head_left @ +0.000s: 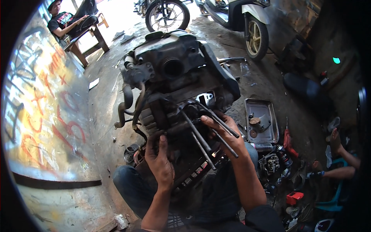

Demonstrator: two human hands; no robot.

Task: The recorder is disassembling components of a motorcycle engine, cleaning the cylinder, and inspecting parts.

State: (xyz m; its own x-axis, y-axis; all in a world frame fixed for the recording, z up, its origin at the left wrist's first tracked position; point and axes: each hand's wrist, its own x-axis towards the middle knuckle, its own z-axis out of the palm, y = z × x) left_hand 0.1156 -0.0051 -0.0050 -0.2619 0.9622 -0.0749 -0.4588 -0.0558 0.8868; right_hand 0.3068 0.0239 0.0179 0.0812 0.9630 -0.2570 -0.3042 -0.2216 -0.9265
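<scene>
A large dark motorcycle engine (166, 65) stands on the floor before me, with a round opening facing up and a hose along its left side. Several long metal studs (196, 130) jut from its near side toward me. My right hand (228, 135) is closed around the dark part at the base of the studs, its thumb against it and the studs passing beside the fingers. My left hand (159, 160) is at the engine's lower left, below the finned block (148, 120). Its thumb points up and its fingers curl into shadow; what they grip is hidden.
On the right are a metal tray (275, 129) with small parts, a red screwdriver-like tool (288, 141), and a red box (294, 198). Another person's bare foot (335, 141) shows there. A painted wall (50, 108) stands left; a person (63, 23) sits beyond, near motorcycle wheels (167, 16).
</scene>
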